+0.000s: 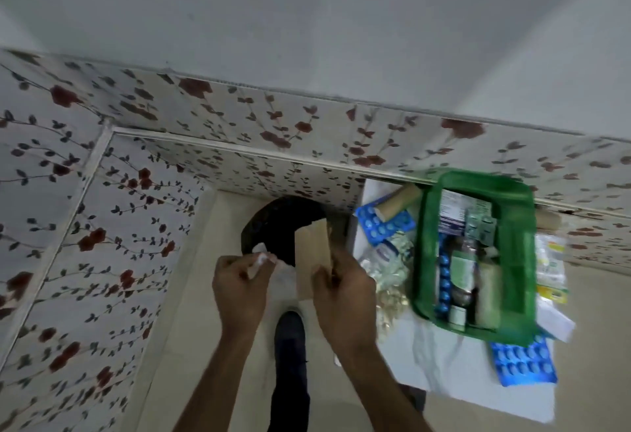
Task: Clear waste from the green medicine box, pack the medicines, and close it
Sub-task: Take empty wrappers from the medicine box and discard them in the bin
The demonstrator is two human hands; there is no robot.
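The green medicine box point(519, 260) lies open on a white table at the right, with bottles, cartons and a blue blister strip inside. My left hand point(239, 284) pinches a crumpled white scrap point(261, 259) over a black bin point(276, 226) on the floor. Just to its right, my right hand point(345, 291) grips a folded brown paper packet point(312, 257), also above the bin. Blue blister packs point(384, 225) point(522, 363) and silver pill strips point(389, 271) lie loose beside the box.
The white table point(454, 363) stands against a floral-papered wall point(102, 192). A cardboard tube point(397, 202) lies behind the box, and yellow cartons and papers point(551, 267) sit on its right. My dark shoe point(290, 332) is on the beige floor below the bin.
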